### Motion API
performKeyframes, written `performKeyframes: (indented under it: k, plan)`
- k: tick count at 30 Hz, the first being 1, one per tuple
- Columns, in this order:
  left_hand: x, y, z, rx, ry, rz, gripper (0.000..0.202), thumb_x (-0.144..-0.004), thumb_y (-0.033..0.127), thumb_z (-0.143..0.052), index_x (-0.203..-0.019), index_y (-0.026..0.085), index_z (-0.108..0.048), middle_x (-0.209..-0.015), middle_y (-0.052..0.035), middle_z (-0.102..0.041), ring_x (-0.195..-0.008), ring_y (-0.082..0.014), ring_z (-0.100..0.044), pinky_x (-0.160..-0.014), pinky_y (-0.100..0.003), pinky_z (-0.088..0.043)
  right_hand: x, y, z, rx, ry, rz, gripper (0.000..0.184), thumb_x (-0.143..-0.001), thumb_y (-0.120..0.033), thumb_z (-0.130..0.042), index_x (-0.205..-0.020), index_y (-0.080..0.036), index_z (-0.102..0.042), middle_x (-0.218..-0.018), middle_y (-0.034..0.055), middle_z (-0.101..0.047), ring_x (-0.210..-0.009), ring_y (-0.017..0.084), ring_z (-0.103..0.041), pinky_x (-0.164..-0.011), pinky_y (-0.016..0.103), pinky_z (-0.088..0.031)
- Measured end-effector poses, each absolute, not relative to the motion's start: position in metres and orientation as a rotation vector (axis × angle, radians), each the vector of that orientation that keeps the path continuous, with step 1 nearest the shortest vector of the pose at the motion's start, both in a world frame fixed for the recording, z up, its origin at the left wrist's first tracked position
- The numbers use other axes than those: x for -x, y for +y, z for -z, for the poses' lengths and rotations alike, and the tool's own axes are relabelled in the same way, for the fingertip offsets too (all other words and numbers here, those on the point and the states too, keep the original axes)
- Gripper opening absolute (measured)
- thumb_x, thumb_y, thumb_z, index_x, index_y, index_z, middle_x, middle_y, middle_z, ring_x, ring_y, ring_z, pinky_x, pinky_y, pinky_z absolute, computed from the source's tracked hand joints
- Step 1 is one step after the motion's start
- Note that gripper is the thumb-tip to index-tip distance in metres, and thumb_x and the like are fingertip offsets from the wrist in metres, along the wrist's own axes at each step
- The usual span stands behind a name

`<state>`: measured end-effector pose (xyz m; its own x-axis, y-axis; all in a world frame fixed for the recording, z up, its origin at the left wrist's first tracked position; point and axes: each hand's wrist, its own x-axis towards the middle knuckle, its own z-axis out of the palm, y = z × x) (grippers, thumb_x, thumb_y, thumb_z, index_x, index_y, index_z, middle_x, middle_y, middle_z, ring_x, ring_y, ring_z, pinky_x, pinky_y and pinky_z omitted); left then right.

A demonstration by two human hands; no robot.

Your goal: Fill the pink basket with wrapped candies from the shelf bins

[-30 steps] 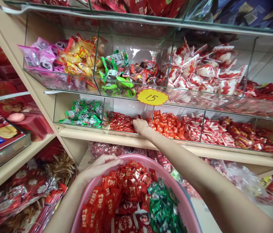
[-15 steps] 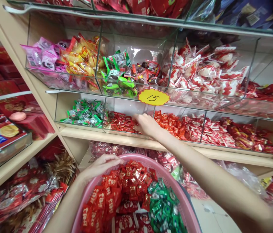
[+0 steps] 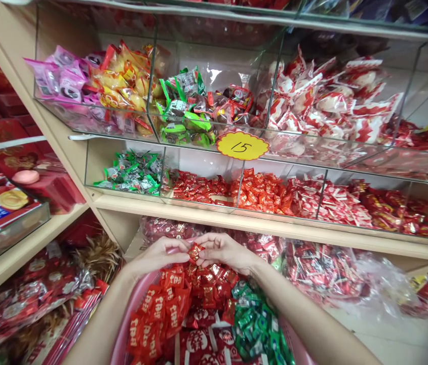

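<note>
A pink basket [image 3: 128, 324] full of red and green wrapped candies sits low in front of me. My left hand [image 3: 157, 256] rests on its far rim, fingers curled, touching a small red candy [image 3: 195, 252]. My right hand [image 3: 224, 252] is just beside it over the basket, pinching that same red candy. Both hands meet at the candy above the red packets [image 3: 183, 299]. Green candies [image 3: 257, 324] fill the basket's right side.
Clear bins on the wooden shelf hold green candies [image 3: 132, 172], red candies [image 3: 198, 187] and more red ones [image 3: 263, 192]. A yellow price tag reading 15 [image 3: 241, 146] hangs above. Upper bins hold pink, yellow, green and white-red sweets. Red boxes [image 3: 1, 152] stand left.
My right hand has left the red-candy bin on the shelf and come down to the basket with a red candy, meeting my left hand.
</note>
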<state>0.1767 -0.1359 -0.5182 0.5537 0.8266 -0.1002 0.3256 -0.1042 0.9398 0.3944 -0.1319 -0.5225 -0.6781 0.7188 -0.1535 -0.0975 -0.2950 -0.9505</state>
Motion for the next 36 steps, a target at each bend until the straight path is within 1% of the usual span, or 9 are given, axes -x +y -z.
performKeyframes:
  k: [5,10,16,19,21,25,28,32,36]
  plan:
    - [-0.176,-0.134,0.523,-1.716,0.964,-0.574,0.020,-0.070,0.035,-0.066,-0.070,0.015,-0.065,-0.097,-0.0038,-0.066,-0.094,-0.0194,-0.057,-0.086,-0.028,-0.040,-0.390,-0.137,0.521,0.800,-1.380,-2.012,0.045,-0.063,-0.030,-0.075,-0.102,-0.014,-0.060,-0.078,0.0024,-0.067,-0.070,0.012,-0.065,-0.070,0.027,-0.051]
    - [-0.174,-0.134,0.525,-1.736,1.003,-0.573,0.021,-0.069,0.036,-0.066,-0.068,0.015,-0.067,-0.105,-0.0053,-0.065,-0.096,-0.0202,-0.058,-0.088,-0.029,-0.039,-0.385,-0.142,0.525,0.933,-1.328,-1.901,0.039,-0.061,-0.039,-0.074,-0.087,-0.012,-0.061,-0.069,0.0014,-0.066,-0.064,0.011,-0.063,-0.063,0.024,-0.050]
    - [-0.176,-0.136,0.520,-1.770,1.011,-0.555,0.019,-0.069,0.034,-0.067,-0.068,0.015,-0.066,-0.102,-0.0048,-0.066,-0.096,-0.0194,-0.058,-0.088,-0.029,-0.040,-0.380,-0.144,0.526,1.053,-1.520,-1.629,0.040,-0.064,-0.052,-0.066,-0.073,-0.015,-0.056,-0.054,-0.0035,-0.058,-0.047,0.008,-0.053,-0.046,0.021,-0.043]
    - [-0.176,-0.137,0.520,-1.789,0.997,-0.539,0.017,-0.069,0.033,-0.067,-0.066,0.016,-0.065,-0.106,-0.0055,-0.065,-0.099,-0.0202,-0.058,-0.091,-0.030,-0.038,-0.379,-0.145,0.526,1.049,-1.677,-1.393,0.038,-0.067,-0.052,-0.064,-0.067,-0.015,-0.054,-0.055,-0.0038,-0.054,-0.046,0.007,-0.047,-0.044,0.020,-0.038]
    - [-0.176,-0.137,0.520,-1.789,1.001,-0.528,0.016,-0.069,0.032,-0.067,-0.066,0.016,-0.066,-0.109,-0.0057,-0.065,-0.102,-0.0209,-0.057,-0.093,-0.031,-0.037,-0.379,-0.145,0.528,1.041,-1.719,-1.313,0.037,-0.072,-0.052,-0.060,-0.064,-0.016,-0.053,-0.055,-0.0034,-0.052,-0.047,0.007,-0.045,-0.044,0.019,-0.036]
    - [-0.174,-0.136,0.520,-1.774,1.005,-0.534,0.019,-0.070,0.035,-0.066,-0.067,0.016,-0.066,-0.109,-0.0060,-0.065,-0.104,-0.0212,-0.057,-0.094,-0.031,-0.037,-0.379,-0.146,0.530,1.064,-1.659,-1.399,0.038,-0.078,-0.052,-0.051,-0.064,-0.017,-0.050,-0.055,-0.0028,-0.052,-0.044,0.008,-0.046,-0.042,0.020,-0.035]
    - [-0.174,-0.136,0.519,-1.762,0.991,-0.557,0.020,-0.072,0.036,-0.064,-0.069,0.016,-0.065,-0.108,-0.0061,-0.065,-0.102,-0.0204,-0.058,-0.091,-0.030,-0.039,-0.378,-0.148,0.529,1.101,-1.604,-1.388,0.038,-0.078,-0.052,-0.050,-0.065,-0.016,-0.051,-0.056,-0.0013,-0.055,-0.044,0.008,-0.047,-0.042,0.020,-0.036]
    - [-0.175,-0.136,0.517,-1.745,0.980,-0.584,0.021,-0.072,0.036,-0.065,-0.069,0.015,-0.064,-0.105,-0.0060,-0.066,-0.099,-0.0196,-0.058,-0.089,-0.030,-0.040,-0.379,-0.149,0.526,1.074,-1.644,-1.312,0.037,-0.077,-0.051,-0.053,-0.067,-0.016,-0.054,-0.055,-0.0019,-0.053,-0.045,0.008,-0.047,-0.043,0.020,-0.036]
    - [-0.177,-0.137,0.514,-1.733,0.983,-0.592,0.022,-0.071,0.037,-0.065,-0.070,0.015,-0.065,-0.101,-0.0057,-0.067,-0.095,-0.0196,-0.059,-0.087,-0.029,-0.042,-0.385,-0.144,0.522,1.039,-1.676,-1.368,0.036,-0.074,-0.052,-0.057,-0.072,-0.016,-0.056,-0.058,-0.0020,-0.054,-0.049,0.009,-0.050,-0.046,0.021,-0.041]
